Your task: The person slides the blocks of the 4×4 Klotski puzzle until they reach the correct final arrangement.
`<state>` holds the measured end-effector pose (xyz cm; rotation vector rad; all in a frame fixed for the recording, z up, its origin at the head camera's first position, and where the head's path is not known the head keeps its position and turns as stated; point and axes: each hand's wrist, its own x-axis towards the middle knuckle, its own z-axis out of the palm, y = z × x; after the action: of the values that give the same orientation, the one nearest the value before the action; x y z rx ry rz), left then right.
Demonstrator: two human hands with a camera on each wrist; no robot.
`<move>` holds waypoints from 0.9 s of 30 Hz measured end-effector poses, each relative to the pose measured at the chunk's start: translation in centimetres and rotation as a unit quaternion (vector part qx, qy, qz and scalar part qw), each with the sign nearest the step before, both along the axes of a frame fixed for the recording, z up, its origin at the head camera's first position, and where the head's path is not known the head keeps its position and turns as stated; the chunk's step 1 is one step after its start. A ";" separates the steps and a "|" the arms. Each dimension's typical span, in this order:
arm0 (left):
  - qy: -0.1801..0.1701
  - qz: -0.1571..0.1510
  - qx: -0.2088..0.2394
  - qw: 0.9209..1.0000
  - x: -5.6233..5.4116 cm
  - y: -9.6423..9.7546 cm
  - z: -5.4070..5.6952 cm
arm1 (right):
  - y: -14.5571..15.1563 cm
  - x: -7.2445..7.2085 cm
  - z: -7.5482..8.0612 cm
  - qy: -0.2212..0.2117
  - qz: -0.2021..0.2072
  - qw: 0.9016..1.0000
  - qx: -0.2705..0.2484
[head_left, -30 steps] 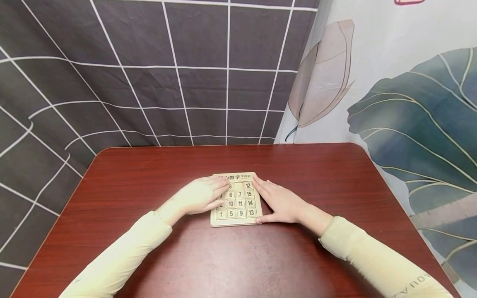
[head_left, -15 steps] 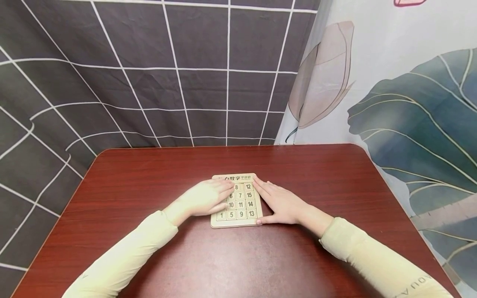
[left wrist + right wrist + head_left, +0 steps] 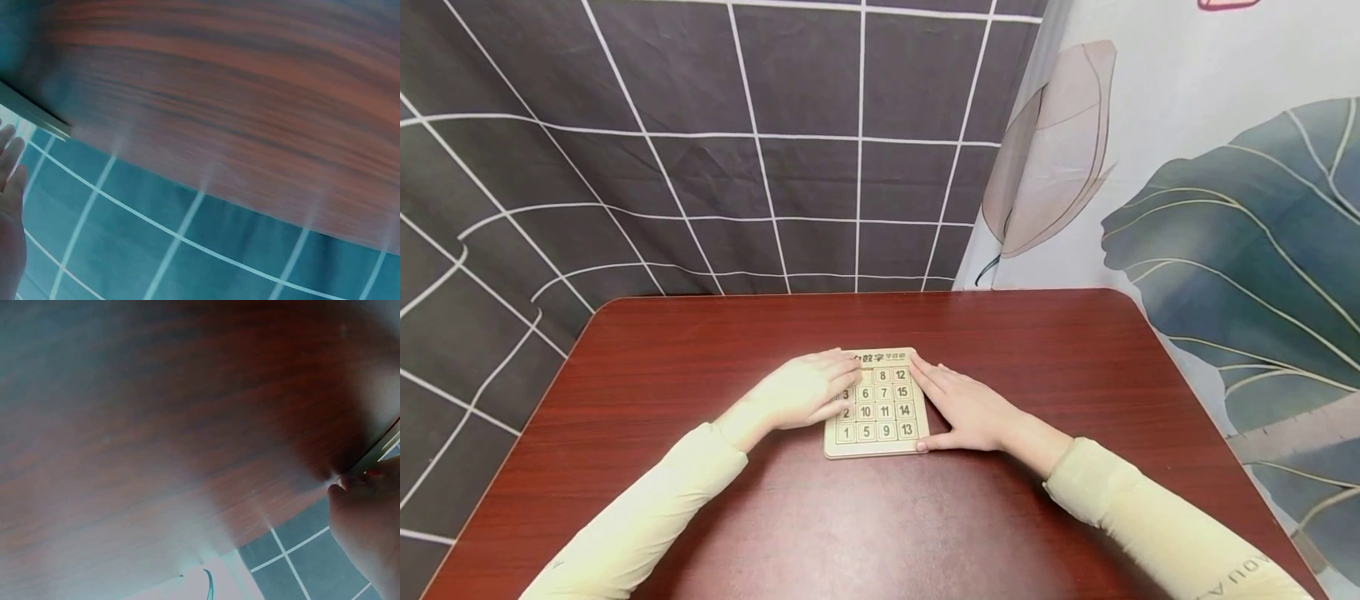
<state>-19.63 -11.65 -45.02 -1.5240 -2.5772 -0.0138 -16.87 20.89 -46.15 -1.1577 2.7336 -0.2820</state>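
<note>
A pale number sliding puzzle [image 3: 876, 452] lies flat on the table in the head view, its printed heading along the far edge. My left hand [image 3: 805, 390] lies with straight fingers over its upper left part, fingertips at the top row, covering the left tile there. Beside those fingertips is a gap in the second column, then the 8 tile [image 3: 883, 376] and the 12 tile [image 3: 901, 375]. Along the right side, my right hand [image 3: 972, 410] rests with fingers extended at the upper corner and thumb [image 3: 922, 447] at the lower one. Both wrist views catch only part of each hand.
The dark red wooden table [image 3: 880, 533] has rounded far corners. A dark grid-patterned curtain [image 3: 805, 175] hangs behind and to the left. At the right hangs a white curtain [image 3: 1180, 100] printed with large leaves.
The 8 tile has slid right from the second to the third column, and the gap is now in the second. My left hand went right, then back left. The right hand stayed.
</note>
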 end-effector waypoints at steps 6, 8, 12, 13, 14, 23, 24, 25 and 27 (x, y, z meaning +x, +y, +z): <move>0.013 0.021 -0.005 1.000 0.5 -1.8 0.1 | 0.0 0.2 0.2 0.008 0.004 1.000 -0.007; 0.016 0.020 -0.004 1.000 0.7 -2.1 0.0 | 0.0 0.2 0.3 0.009 0.005 1.000 -0.010; 0.019 0.015 -0.001 1.000 0.9 -2.4 -0.3 | 0.0 0.2 0.2 0.008 0.003 1.000 -0.005; 0.020 0.015 -0.001 1.000 1.0 -2.4 -0.3 | 0.0 0.2 0.2 0.006 0.003 1.000 -0.004; 0.021 0.015 -0.002 1.000 1.0 -2.4 -0.3 | 0.0 0.1 0.2 0.005 0.002 1.000 -0.002; 0.009 0.016 -0.015 1.000 1.1 -1.5 0.0 | 0.0 -0.1 0.0 0.007 0.003 1.000 0.002; 0.008 0.015 -0.017 1.000 1.1 -1.3 0.0 | -0.1 -0.1 0.0 0.006 0.003 1.000 0.001; 0.009 0.013 -0.018 1.000 1.0 -1.1 0.0 | -0.1 -0.1 0.0 0.004 0.002 1.000 0.001; 0.011 0.008 -0.018 1.000 1.0 -0.7 0.1 | -0.1 0.0 0.0 0.002 0.000 1.000 0.000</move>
<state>-18.61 -12.39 -44.91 -1.5062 -2.5872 0.0507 -16.90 20.82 -46.14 -1.1598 2.7373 -0.2792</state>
